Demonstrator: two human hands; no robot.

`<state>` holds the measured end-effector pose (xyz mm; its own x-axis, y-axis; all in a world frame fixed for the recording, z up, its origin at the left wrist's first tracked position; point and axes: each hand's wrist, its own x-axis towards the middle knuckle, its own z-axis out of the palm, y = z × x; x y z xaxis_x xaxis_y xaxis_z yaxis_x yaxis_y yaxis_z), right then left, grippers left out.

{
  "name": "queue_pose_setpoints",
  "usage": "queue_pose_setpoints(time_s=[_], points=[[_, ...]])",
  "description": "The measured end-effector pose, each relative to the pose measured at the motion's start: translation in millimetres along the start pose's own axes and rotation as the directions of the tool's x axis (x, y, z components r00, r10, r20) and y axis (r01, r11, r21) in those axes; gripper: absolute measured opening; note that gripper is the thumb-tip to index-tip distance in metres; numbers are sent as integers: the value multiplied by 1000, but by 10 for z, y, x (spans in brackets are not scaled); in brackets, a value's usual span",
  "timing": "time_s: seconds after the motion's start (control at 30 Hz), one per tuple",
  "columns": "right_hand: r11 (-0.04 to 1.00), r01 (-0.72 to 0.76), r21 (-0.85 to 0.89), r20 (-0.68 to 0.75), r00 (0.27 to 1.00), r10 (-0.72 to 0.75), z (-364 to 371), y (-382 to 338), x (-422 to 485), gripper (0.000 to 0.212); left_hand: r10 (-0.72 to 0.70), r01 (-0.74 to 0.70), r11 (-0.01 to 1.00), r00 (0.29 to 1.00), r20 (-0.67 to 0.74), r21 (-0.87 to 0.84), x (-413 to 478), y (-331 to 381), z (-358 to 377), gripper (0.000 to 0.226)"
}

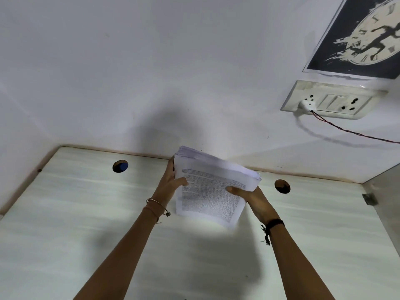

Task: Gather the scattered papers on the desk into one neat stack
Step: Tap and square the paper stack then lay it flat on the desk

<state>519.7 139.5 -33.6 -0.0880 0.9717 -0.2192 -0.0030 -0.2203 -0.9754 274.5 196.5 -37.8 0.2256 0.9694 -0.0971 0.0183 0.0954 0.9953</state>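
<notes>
Here, thick printed paper stack (211,187), both hands' grip, pale woodgrain desk (75,202)

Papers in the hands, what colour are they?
The papers are white with lines of black print, seen best in the head view.

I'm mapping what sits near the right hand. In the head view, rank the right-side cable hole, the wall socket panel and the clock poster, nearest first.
1. Cable hole, in the desk just beside the right hand holding the paper stack.
2. Socket panel, on the wall above, to the right.
3. Clock poster, higher still, top right corner.
</notes>
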Motion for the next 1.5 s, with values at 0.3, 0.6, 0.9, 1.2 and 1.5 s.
queue_pose_setpoints(time_s=[0.3, 0.6, 0.9, 1.2, 1.5], points=[[994, -79, 74, -15, 997, 81, 10, 77, -24, 44, -105, 113, 968, 993, -48, 223, 138, -376, -1, 66], [997, 15, 76, -60, 998, -10, -108, -132, -38, 41, 147, -85, 925, 979, -142, 369, 54, -89, -4, 39], [989, -56, -134, -83, 996, 45, 36, 114, 9, 34, -103, 140, 939, 986, -131, 313, -45, -416, 7, 32], [998, -12, -64, -6, 1000, 12, -61, 23, -15, 41, -81, 99, 953, 994, -75, 287, -27, -341, -139, 85], [996, -7, -88, -62, 998, 1, -47, 52, 101, 42, -18, 50, 950, 994, -109, 307, -51, -327, -40, 36]])
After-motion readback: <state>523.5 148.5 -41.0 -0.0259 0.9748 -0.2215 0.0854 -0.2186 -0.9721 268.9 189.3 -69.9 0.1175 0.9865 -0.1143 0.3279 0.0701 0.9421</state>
